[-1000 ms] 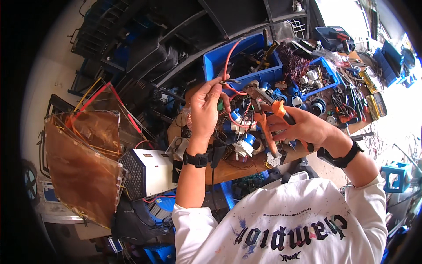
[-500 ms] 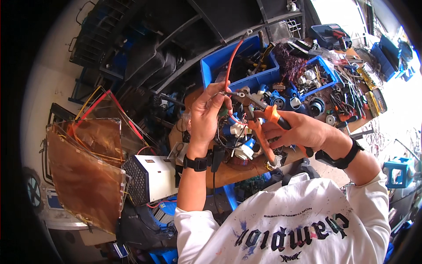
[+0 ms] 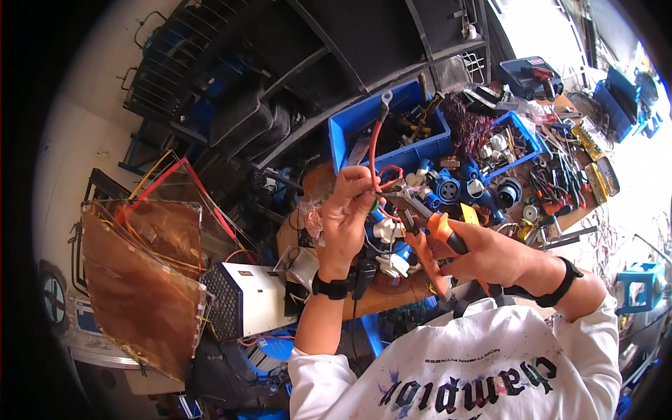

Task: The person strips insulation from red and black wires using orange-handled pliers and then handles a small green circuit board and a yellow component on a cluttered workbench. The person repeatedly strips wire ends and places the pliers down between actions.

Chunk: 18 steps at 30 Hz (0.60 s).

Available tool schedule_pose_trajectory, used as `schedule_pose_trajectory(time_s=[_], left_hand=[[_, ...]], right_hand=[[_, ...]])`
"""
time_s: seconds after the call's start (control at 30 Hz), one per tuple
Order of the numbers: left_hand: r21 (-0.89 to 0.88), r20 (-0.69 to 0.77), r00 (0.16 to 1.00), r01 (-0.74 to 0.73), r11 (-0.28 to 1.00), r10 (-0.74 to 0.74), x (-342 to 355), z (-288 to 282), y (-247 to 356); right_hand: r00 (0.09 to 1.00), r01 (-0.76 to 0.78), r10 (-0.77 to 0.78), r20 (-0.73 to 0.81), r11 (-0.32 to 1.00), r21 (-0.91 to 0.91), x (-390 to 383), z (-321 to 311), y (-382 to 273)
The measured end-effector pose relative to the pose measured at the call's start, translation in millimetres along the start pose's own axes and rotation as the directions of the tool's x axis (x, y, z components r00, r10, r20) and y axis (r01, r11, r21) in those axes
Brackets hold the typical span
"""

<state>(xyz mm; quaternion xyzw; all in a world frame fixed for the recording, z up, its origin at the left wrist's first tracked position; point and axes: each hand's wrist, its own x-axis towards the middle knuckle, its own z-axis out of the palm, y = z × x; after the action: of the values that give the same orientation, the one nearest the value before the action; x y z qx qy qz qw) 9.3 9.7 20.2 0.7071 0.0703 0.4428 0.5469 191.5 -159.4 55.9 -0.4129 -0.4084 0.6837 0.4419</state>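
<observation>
My left hand pinches a red cable between thumb and fingertips. The cable rises from the grip, and a metal ring terminal tops its upper end. Something green shows at the thumb, mostly hidden by it. My right hand is closed round orange-handled pliers, whose handles are spread apart. Their jaws point left and lie close to the cable beside my left fingertips; whether they grip it I cannot tell. Below the jaws, blue-and-white plug connectors sit on the workbench.
Behind my hands stands a blue crate of tools. A smaller blue tray holds white parts. Several hand tools crowd the right of the bench. At left are a white box with perforated side and a brown panel.
The whole view has shifted, so bench and hands sit lower in it. The cable now stands more upright from my left fingers. My right hand keeps hold of the pliers.
</observation>
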Motion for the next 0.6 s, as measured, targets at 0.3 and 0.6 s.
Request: schedule_pose_trajectory(time_s=[0.3, 0.6], left_hand=[[-0.031, -0.082, 0.997, 0.008, 1.000, -0.010, -6.2, 15.2, -4.4], [-0.066, -0.086, 0.996, 0.009, 0.998, -0.015, -9.7, 27.6, -2.8]], right_hand=[[0.985, 0.160, -0.171, -0.038, 0.966, -0.202, -1.1, 1.8, 12.9], [0.975, 0.183, -0.207, -0.081, 0.954, -0.238, -2.3, 1.4, 33.0]])
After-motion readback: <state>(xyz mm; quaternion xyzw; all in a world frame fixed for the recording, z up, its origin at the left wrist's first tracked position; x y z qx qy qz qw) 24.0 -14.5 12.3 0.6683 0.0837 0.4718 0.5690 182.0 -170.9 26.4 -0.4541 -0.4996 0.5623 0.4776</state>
